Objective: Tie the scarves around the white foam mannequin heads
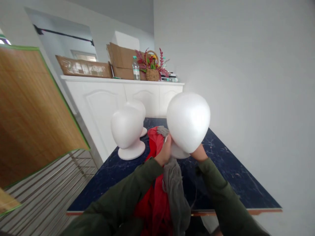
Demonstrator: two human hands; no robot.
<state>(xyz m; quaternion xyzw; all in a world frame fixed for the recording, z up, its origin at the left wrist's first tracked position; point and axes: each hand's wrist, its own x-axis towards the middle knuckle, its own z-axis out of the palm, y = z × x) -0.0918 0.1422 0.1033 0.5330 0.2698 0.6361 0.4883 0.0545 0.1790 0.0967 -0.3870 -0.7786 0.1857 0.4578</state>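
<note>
A smooth white mannequin head [189, 119] stands at the middle of the dark table, low over its round base. My left hand [166, 150] grips it at the neck on the left side, thumb up. On the other side my right hand [199, 153] holds it from below, its fingers hidden behind the head. A red scarf [156, 196] and a grey scarf [173, 180] lie lengthwise under and beside my left forearm, hanging over the near table edge. Two more white heads, a nearer one [127, 126] and a farther one [138, 106], stand upright to the left.
The dark blue marbled table [228, 177] meets a wall on the right. Behind it, a white cabinet [103, 98] carries cardboard boxes [123, 60], a water bottle [136, 68] and a flower basket [152, 74]. A metal rack [56, 183] and bamboo-like panel [36, 114] stand left.
</note>
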